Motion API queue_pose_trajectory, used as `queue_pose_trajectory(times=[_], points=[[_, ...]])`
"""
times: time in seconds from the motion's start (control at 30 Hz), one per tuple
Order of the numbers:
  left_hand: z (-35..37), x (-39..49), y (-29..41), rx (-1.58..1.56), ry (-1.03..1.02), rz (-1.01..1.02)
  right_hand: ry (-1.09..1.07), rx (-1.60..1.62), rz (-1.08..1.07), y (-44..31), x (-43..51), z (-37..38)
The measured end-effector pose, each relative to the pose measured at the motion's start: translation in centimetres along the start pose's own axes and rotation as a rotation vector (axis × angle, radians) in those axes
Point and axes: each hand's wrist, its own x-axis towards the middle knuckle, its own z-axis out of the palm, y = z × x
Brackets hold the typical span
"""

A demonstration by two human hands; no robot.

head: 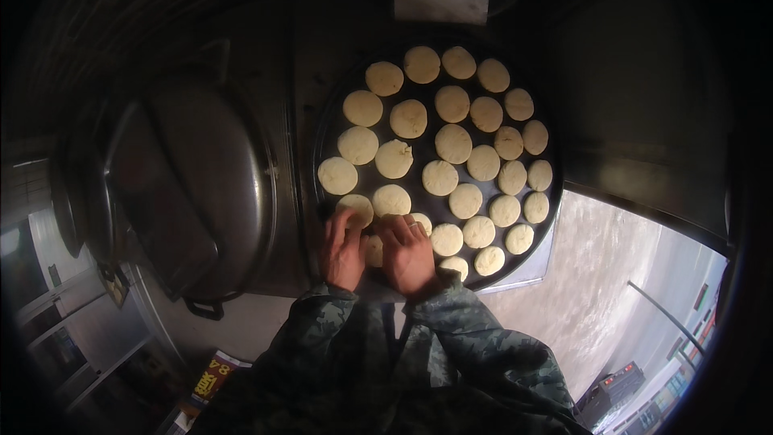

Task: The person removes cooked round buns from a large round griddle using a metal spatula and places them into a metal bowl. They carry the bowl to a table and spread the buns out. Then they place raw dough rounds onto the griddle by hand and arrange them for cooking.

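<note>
Many flat round dough cakes (453, 144) lie spread over a large round dark pan (423, 211). My left hand (343, 254) is at the pan's near left, its fingertips on the near edge of one dough cake (356, 210). Just to the right, my right hand (404, 251), with a ring on one finger, reaches over the pan with fingers bent down below another dough cake (391, 200). Part of a dough cake (375, 251) shows between the hands. The fingers and palms hide what lies under them, so a firm grip on any cake cannot be made out.
Left of the pan stands a large round dark metal lid or vessel (241, 193) with a handle (204, 309) at its near side. A dark panel (640, 205) borders the right side. Below left is a printed carton (211, 377). Pale floor (580, 290) shows at lower right.
</note>
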Motion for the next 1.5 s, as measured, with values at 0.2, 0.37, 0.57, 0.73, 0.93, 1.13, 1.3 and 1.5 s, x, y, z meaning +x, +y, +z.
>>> queue_pose_trajectory(times=[0.2, 0.37, 0.57, 0.73, 0.93, 1.13, 1.3, 1.5], points=[[2.6, -2.2, 0.6, -0.174, 0.038, -0.163, -0.165, -0.129, -0.065, -1.2, 7.7, 3.2], [1.3, -0.9, 0.1, -0.134, 0.081, -0.061, -0.051, -0.061, 0.043, -0.7, 5.0, 2.1], [-1.0, 5.1, -1.4, 0.069, 0.006, 0.036, 0.064, -0.218, 0.084, 1.1, 3.4, 2.1], [-0.2, 4.4, -1.0, 0.089, 0.026, 0.056, 0.092, -0.156, 0.106, 0.6, 5.5, 1.6], [2.0, 2.6, -1.4, -0.161, 0.036, -0.068, 0.069, -0.216, -0.082, 1.4, 11.6, 2.7], [1.4, 4.1, -1.5, -0.153, 0.089, 0.070, -0.050, -0.206, -0.078, 0.7, 12.9, 3.9], [1.1, 7.8, -2.9, 0.195, 0.002, 0.227, 0.128, -0.257, -0.101, 1.9, 15.8, 3.3], [2.4, 8.8, -2.3, -0.519, 0.013, -0.031, 0.038, -0.305, 0.023, 2.8, 18.2, 4.1]])
